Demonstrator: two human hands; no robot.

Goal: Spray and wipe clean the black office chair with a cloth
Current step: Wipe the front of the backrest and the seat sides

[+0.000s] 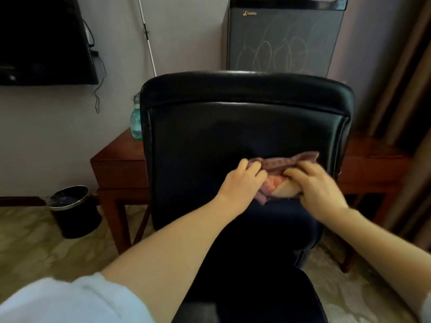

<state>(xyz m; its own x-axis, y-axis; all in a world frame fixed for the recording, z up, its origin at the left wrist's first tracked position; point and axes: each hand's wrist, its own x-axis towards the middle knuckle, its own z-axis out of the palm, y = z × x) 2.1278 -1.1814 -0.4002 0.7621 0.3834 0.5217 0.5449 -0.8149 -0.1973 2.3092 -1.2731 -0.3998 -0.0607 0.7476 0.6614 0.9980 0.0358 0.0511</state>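
Wooden table (116,164) bears teal bottle (136,122); fingers (253,169) of left hand (242,180) and right hand (319,185) clutch cloth (279,163) on chair (233,127).

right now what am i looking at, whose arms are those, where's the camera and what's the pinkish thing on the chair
There is no machine here: these are a person's two bare arms, filmed by one camera worn on their head, looking forward and down, so the arms enter from the bottom edge. The left hand and right hand both grip a pinkish cloth, bunched against the backrest of a black office chair. Behind the chair is a wooden table with a greenish bottle on it, partly hidden. A black bin sits on the floor at left; a small grey fridge stands at the back.
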